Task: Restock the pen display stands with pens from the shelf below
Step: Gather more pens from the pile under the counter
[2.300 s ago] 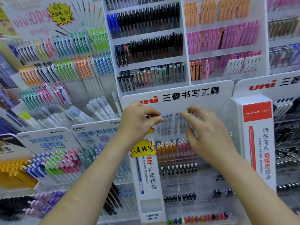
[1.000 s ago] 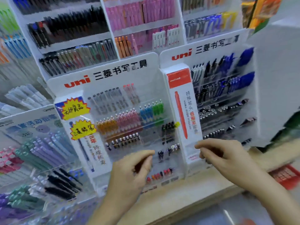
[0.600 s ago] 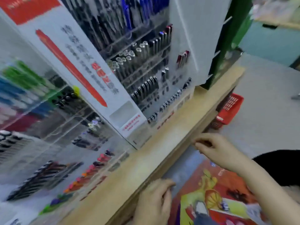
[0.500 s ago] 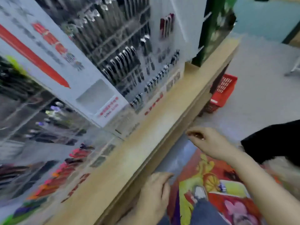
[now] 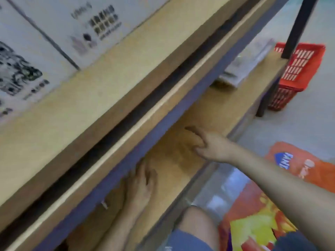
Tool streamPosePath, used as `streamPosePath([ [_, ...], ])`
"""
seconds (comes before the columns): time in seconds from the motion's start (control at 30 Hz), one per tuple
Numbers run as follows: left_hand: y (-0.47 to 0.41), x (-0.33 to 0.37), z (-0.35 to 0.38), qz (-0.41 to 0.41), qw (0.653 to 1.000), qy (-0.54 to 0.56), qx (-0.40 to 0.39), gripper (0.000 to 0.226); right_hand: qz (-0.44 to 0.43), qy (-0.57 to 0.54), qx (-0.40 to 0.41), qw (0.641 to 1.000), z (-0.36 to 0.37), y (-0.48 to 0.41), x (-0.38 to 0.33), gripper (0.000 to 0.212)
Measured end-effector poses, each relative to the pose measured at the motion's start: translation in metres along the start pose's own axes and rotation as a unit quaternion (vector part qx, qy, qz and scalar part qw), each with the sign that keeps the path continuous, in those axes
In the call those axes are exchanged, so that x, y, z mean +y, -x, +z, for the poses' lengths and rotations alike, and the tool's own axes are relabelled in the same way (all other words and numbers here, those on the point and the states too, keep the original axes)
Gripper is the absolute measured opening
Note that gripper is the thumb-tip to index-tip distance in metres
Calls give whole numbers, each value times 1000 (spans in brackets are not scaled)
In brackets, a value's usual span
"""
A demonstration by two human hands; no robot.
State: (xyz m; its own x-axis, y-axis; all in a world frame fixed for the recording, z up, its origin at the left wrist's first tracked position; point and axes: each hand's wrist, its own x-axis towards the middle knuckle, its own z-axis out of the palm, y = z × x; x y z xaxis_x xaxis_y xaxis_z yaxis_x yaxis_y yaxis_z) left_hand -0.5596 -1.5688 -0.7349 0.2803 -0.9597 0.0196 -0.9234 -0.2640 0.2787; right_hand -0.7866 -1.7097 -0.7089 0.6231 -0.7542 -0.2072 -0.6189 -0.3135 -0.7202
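Note:
Only the white printed bases of the pen display stands (image 5: pixel 54 42) show, at the upper left on the upper wooden shelf (image 5: pixel 94 95). Beneath it lies the lower wooden shelf (image 5: pixel 226 105). My left hand (image 5: pixel 141 185) rests flat on that lower shelf, its fingertips reaching under the upper shelf's edge. Further right, my right hand (image 5: pixel 203 144) hovers over the lower shelf with curled fingers and nothing visible in it. No pens show on the visible part of the lower shelf. The picture is blurred.
A grey wrapped packet (image 5: pixel 248 64) lies on the lower shelf's far end. A red basket (image 5: pixel 297 69) stands on the floor behind a dark post (image 5: pixel 299 24). Colourful bags (image 5: pixel 253 225) lie on the floor by my knee (image 5: pixel 195 225).
My view has dropped from the pen stands to the shelf below. Both hands have come down from the display and now reach into the lower shelf.

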Motion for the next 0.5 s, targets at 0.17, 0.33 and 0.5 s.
streamPosePath([
  [0.17, 0, -44, 25, -79, 997, -20, 10, 51, -77, 68, -4, 995, 53, -64, -1, 89],
  [0.33, -23, -53, 25, -132, 988, 47, 68, 26, -125, 159, 49, 978, 96, -118, -16, 84],
  [0.5, -60, -46, 27, -127, 986, 25, 101, 52, -81, 199, 133, 967, 98, -167, -12, 71],
])
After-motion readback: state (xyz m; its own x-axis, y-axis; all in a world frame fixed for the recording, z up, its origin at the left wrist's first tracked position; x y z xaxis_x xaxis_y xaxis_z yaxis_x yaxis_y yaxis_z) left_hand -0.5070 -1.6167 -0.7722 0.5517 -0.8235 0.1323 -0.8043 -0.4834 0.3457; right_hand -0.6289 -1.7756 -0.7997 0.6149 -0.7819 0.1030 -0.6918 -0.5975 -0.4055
